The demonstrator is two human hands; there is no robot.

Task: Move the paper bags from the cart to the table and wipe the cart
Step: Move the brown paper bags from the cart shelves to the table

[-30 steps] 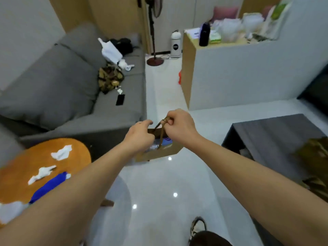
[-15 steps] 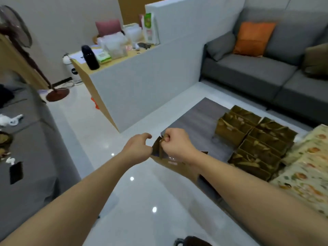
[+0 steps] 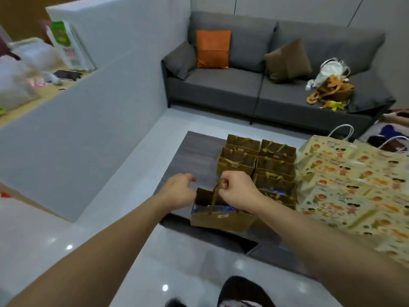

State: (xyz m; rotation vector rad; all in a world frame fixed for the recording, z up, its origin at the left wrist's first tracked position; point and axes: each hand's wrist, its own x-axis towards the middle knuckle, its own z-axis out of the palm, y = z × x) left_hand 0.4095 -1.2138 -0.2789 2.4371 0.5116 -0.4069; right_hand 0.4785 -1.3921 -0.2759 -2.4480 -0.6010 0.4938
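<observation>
The right hand (image 3: pixel 238 191) pinches the ribbon handle (image 3: pixel 215 194) of a small brown paper gift bag (image 3: pixel 221 214), its fingers curled tight round the loop. The bag is at the near left edge of the dark grey wooden coffee table (image 3: pixel 199 156); whether its base rests on the top or hangs just above it cannot be told. Blue items show inside its mouth, too blurred to name. The left hand (image 3: pixel 178 191), at nine o'clock from the bag, has loosely curled fingers holding nothing, its thumb side close to the bag's rim. At twelve o'clock stands a block of matching brown bags (image 3: pixel 259 160) in two columns; about eight can be made out, the nearest partly hidden by the right wrist. At three o'clock lie overlapping cream cartoon-printed paper bags (image 3: pixel 354 185), cut off by the frame and uncountable. The cart is out of view.
</observation>
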